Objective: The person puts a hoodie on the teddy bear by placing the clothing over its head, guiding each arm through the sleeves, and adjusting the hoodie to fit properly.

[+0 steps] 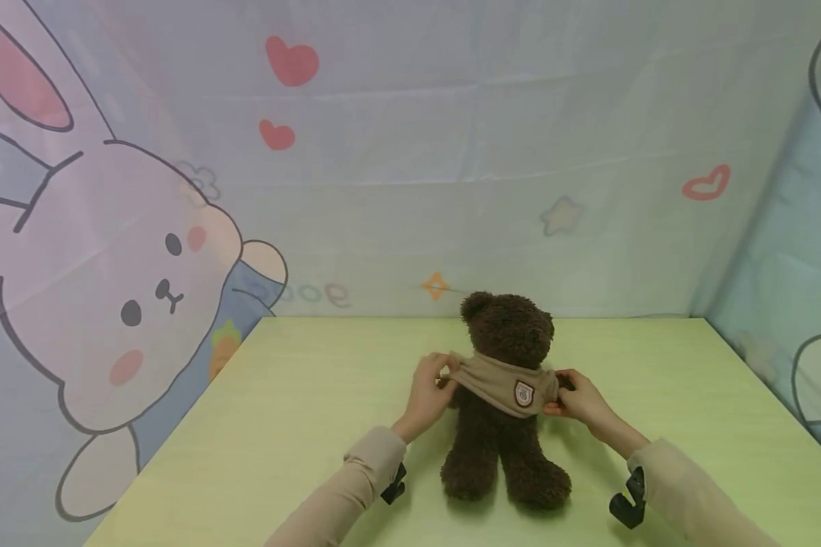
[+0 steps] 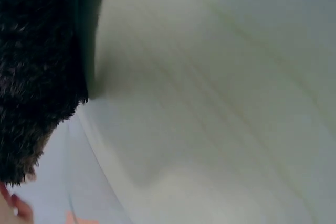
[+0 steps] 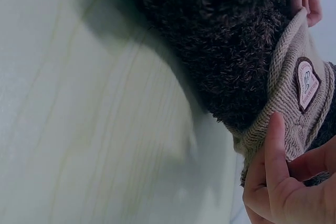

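Observation:
A dark brown teddy bear (image 1: 475, 437) stands upright facing the head camera, a beige knitted sweater (image 1: 492, 380) with a shield-shaped badge (image 1: 524, 393) around its upper body. My left hand (image 1: 426, 399) pinches the sweater at the bear's shoulder on the left of the head view. On the other side, my right hand (image 1: 584, 403) holds the sweater's edge by the bear's arm. Close up in the right wrist view, thumb and fingers of the right hand (image 3: 291, 182) grip the ribbed knit (image 3: 283, 103). The left wrist view mostly shows dark fur (image 2: 34, 66) and a bit of hand (image 2: 14, 208).
Beneath the bear lies a pale yellow-green tabletop (image 1: 315, 380). A printed cloth backdrop (image 1: 486, 152) with a rabbit (image 1: 144, 281) and hearts hangs behind and along the sides. Black wrist mounts (image 1: 629, 501) sit under the sleeves.

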Demonstrator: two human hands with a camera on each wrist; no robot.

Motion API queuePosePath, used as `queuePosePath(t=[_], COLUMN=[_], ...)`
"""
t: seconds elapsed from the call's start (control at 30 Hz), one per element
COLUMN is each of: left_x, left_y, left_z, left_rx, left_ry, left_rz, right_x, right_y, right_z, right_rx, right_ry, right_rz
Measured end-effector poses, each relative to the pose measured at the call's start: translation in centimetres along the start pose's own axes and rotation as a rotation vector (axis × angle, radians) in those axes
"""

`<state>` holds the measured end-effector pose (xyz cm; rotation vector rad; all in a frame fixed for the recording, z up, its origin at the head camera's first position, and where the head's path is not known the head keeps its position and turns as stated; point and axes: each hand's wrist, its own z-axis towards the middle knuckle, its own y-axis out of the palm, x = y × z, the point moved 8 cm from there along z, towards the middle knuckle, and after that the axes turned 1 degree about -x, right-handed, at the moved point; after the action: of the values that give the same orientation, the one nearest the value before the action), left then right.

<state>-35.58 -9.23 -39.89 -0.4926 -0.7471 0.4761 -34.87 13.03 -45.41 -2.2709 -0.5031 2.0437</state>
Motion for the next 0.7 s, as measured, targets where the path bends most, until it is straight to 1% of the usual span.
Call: queuePosePath(t=[0.1, 0.13, 0.17, 0.2, 0.23, 0.3, 0.33, 0.37, 0.4, 0.43, 0.47, 0.5, 0.57, 0.7], left_x=[0.7, 0.8, 0.9, 0.9, 0.8, 0.4, 0.1, -0.1, -0.3, -0.4, -0.5, -0.5, -0.4, 0.0], left_y=[-0.1, -0.1, -0.1, 0.0, 0.0, 0.2, 0.2, 0.3, 0.4, 0.5, 0.6, 0.6, 0.8, 1.0], left_z=[-0.2, -0.3, -0.3, -0.3, -0.3, -0.2, -0.2, -0.2, -0.2, -0.2, -0.3, -0.3, -0.3, -0.2], left_rx=[0.046, 0.048, 0.045, 0.040, 0.031, 0.013, 0.010, 0.013, 0.013, 0.009, 0.005, 0.004, -0.013, -0.048], left_ry=[0.057, 0.058, 0.045, 0.017, -0.029, -0.137, -0.199, -0.247, -0.286, -0.311, -0.321, -0.315, -0.289, -0.168], left_rz=[0.081, 0.097, 0.102, 0.089, 0.054, -0.039, -0.082, -0.122, -0.153, -0.171, -0.180, -0.177, -0.199, -0.191], right_x=[0.0, 0.0, 0.0, -0.1, -0.1, -0.1, -0.1, -0.1, -0.1, -0.1, -0.1, 0.0, 0.0, 0.0], right_y=[0.1, 0.1, 0.1, 0.1, 0.0, 0.0, -0.1, -0.1, -0.2, -0.2, -0.2, -0.2, -0.2, -0.1], right_z=[-0.1, -0.1, -0.1, -0.1, -0.1, -0.1, -0.1, -0.1, 0.0, 0.0, 0.0, 0.0, -0.1, -0.1], right_rx=[0.001, 0.000, -0.001, -0.001, 0.000, -0.001, -0.001, 0.001, 0.003, 0.005, 0.004, 0.007, 0.006, 0.002], right_ry=[0.002, 0.003, 0.002, -0.001, -0.003, -0.008, -0.010, -0.011, -0.012, -0.011, -0.012, -0.010, -0.014, -0.026], right_rz=[0.008, 0.008, 0.007, 0.005, 0.008, 0.008, 0.007, 0.007, 0.007, 0.010, 0.007, 0.006, 0.004, -0.007])
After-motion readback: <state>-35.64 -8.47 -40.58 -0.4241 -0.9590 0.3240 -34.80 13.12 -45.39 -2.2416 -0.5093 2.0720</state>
